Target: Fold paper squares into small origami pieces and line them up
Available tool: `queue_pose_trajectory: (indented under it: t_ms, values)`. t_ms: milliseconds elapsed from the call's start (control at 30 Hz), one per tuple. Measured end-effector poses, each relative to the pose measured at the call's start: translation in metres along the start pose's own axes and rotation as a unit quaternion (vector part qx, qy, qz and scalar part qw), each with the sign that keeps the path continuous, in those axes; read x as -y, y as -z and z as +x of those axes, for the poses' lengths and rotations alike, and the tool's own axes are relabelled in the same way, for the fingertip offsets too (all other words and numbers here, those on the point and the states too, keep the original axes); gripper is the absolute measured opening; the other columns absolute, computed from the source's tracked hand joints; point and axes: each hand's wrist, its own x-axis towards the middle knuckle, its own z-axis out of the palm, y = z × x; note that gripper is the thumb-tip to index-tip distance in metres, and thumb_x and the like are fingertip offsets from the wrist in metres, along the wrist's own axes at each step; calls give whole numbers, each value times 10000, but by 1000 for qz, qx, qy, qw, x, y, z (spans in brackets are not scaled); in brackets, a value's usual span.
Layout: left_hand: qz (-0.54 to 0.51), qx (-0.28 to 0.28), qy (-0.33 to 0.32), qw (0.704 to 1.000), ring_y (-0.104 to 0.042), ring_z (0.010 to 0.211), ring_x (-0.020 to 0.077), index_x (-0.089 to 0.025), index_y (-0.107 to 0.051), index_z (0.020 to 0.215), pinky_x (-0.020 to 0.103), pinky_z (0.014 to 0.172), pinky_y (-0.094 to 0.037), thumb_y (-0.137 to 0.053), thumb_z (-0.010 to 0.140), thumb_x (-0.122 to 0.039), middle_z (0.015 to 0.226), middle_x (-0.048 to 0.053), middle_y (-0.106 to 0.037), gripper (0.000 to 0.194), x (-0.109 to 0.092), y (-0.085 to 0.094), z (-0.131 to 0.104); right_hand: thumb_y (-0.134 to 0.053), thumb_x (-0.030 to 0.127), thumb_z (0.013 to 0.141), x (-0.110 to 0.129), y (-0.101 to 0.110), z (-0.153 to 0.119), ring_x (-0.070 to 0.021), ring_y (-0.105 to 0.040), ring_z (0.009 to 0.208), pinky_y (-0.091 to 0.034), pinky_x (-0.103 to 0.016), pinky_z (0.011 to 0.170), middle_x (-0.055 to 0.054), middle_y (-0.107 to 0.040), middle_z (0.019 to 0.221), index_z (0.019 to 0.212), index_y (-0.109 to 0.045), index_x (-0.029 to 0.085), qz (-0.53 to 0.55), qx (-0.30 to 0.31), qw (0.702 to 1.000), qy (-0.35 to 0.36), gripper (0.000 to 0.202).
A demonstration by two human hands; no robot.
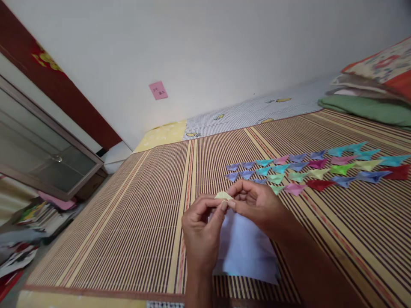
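Note:
Between my fingertips is a small pale yellow folded paper [223, 195]. My left hand [204, 222] pinches its lower left side with thumb and index finger. From the right, my right hand [257, 205] grips the same paper, thumb tip close to the left thumb. Under both hands a stack of whitish-blue paper sheets [245, 252] lies on the striped bamboo mat [147, 222]. Beyond my right hand, several small folded paper pieces [317, 164] in blue, pink, green, yellow and red stand in rows on the mat.
Folded bedding and a green cloth [366, 109] are piled at the back right. A pink note [158, 90] is on the wall. At left are a glass-fronted cabinet [41, 141] and stacked books [41, 216] below the mat's edge.

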Motion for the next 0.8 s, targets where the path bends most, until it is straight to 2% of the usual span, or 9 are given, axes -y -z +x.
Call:
queue_pose_trajectory:
  t_ms: [167, 333, 433, 633, 800]
  values:
    - [2, -25, 32, 999, -672, 779, 130, -211, -744, 914, 235, 718, -537, -756, 873, -195, 859, 6, -723, 46, 1, -1, -1, -736, 246, 817, 3, 0, 0, -165, -708, 743, -562, -288, 690, -15, -723, 776, 866, -671, 196, -2, -1, 1000, 1, 95]
    - [-103, -54, 96, 989, -738, 698, 136, -195, -611, 1056, 244, 700, -593, -794, 832, -212, 791, -6, -759, 290, -2, -2, 0, -718, 225, 839, 4, 0, 0, -171, -732, 751, -575, -308, 721, -23, -740, 773, 861, -676, 192, -2, 6, 1000, 0, 57]
    - [-121, -58, 119, 984, -748, 666, 134, -170, -641, 1002, 239, 684, -610, -819, 794, -198, 772, 3, -775, 275, -2, -2, 2, -718, 215, 837, 3, -1, 0, -169, -728, 739, -570, -300, 700, -23, -743, 770, 865, -680, 192, -12, -2, 1000, 1, 53]
    - [-115, -78, 119, 983, -729, 660, 115, -161, -715, 909, 208, 656, -600, -833, 770, -190, 769, 10, -782, 184, 0, -7, 3, -720, 218, 825, 3, -1, 0, -176, -716, 724, -574, -314, 687, -28, -737, 768, 851, -690, 194, -23, -18, 1000, 13, 47]
    - [-88, -26, 163, 982, -674, 619, 104, -131, -764, 843, 190, 609, -552, -813, 789, -230, 709, 30, -760, 123, 1, -3, 5, -723, 212, 820, -1, 0, 1, -177, -692, 695, -552, -311, 651, -29, -729, 739, 852, -689, 191, -45, -23, 998, 24, 51]
